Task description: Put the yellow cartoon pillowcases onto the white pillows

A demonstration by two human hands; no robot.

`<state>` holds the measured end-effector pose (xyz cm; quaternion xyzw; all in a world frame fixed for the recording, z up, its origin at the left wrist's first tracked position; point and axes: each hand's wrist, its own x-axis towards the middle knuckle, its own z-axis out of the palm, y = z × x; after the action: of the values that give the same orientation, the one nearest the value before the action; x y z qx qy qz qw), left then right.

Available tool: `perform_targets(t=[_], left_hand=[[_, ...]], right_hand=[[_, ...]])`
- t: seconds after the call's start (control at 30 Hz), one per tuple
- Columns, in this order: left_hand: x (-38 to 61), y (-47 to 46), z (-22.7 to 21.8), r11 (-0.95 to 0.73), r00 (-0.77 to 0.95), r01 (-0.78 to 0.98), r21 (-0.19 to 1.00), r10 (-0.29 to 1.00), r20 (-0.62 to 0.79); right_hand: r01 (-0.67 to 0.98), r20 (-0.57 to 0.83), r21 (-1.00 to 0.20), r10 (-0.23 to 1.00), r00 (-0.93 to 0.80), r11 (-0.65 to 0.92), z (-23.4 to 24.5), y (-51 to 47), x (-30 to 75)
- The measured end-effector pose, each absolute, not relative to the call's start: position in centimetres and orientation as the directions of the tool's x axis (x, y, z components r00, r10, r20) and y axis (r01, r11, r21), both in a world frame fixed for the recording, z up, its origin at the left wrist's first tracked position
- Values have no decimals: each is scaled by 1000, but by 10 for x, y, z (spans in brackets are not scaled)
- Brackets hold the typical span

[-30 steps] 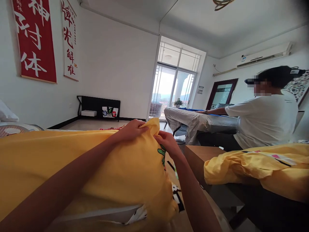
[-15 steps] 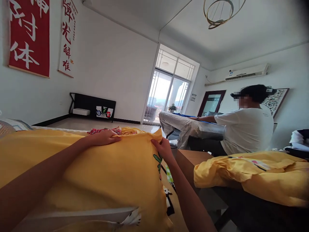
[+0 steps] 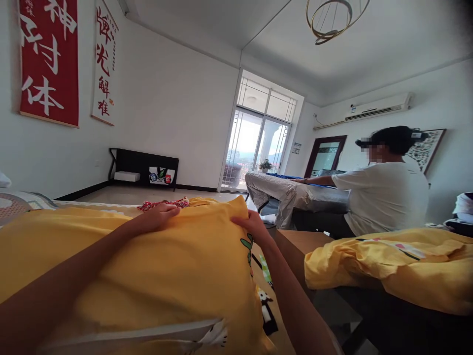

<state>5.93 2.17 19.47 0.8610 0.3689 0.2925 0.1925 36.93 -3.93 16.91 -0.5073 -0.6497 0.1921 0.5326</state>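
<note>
A big yellow pillow in a printed case (image 3: 185,266) fills the lower left. My left hand (image 3: 157,217) lies flat on its top, fingers stretched toward the far edge. My right hand (image 3: 253,224) grips the pillow's far right corner, fingers curled over the fabric. A white strip, perhaps the case opening (image 3: 140,333), shows at the near bottom edge. Cartoon prints run down the pillow's right side.
A red checked cloth (image 3: 164,203) lies beyond the pillow. Another yellow cover (image 3: 388,264) is heaped on a brown table (image 3: 295,241) at right. A person in a white shirt (image 3: 384,197) sits at a table covered in silver cloth (image 3: 295,195).
My left hand let go of the pillow's top corner, slid left and now lies flat. My right hand kept hold of the corner. The view has tilted upward.
</note>
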Motion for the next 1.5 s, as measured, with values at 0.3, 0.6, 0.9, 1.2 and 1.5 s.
perform_targets(t=[0.3, 0.6, 0.9, 1.2, 1.5], left_hand=[[58, 23, 195, -715, 585, 577, 395, 699, 411], [46, 26, 196, -708, 564, 590, 389, 706, 428], [41, 33, 201, -693, 559, 624, 362, 719, 413], [47, 10, 187, -749, 622, 617, 241, 652, 433], [63, -6, 190, -753, 656, 624, 208, 650, 385]], right_hand=[[623, 524, -660, 852, -18, 419, 179, -36, 347], [670, 551, -664, 823, 140, 331, 196, -55, 362], [635, 710, -625, 670, 218, 455, 190, -66, 352], [710, 729, -545, 670, 139, 445, 193, -67, 349], [877, 599, -430, 794, 101, 213, 196, -69, 364]])
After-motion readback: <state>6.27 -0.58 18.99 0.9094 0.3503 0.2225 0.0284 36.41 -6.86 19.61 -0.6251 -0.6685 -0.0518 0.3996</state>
